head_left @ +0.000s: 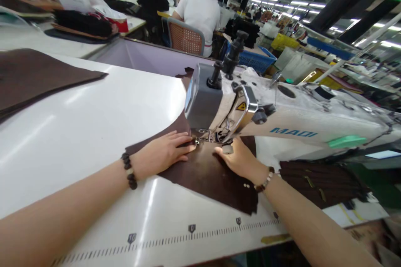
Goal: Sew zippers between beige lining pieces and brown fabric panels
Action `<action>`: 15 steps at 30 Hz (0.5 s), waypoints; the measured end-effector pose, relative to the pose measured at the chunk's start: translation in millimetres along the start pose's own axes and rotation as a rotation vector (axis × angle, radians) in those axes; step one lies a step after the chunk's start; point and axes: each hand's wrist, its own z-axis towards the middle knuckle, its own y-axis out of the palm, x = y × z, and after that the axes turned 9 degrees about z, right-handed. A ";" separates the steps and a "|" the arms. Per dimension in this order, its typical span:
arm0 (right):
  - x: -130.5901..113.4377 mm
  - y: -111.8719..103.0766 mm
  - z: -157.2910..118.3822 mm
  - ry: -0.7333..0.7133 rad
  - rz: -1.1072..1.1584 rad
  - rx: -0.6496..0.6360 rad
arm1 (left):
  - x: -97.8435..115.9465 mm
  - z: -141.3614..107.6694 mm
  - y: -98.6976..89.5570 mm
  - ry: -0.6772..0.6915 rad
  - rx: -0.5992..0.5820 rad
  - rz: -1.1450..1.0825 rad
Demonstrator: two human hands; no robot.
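A dark brown fabric piece (209, 175) lies on the white table beneath the head of a sewing machine (216, 104). My left hand (167, 150) rests flat on the fabric, its fingertips close to the presser foot (197, 142). On the other side of the needle area, my right hand (239, 156) lies on the same fabric with thumb and fingers apart; the machine head hides part of its fingers. Both hands press from above, and neither grips the cloth. Each wrist wears a beaded bracelet.
More brown fabric (37, 77) lies at the left of the table. A stack of dark pieces (319, 181) sits to the right, below the machine arm. A printed ruler (191, 238) runs along the front edge. Ahead, a person in white (200, 14) sits on a chair (186, 37).
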 end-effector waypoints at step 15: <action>8.1 -13.1 -54.9 0.117 -0.023 -0.154 | 52.5 -4.4 -26.8 -0.126 0.054 0.003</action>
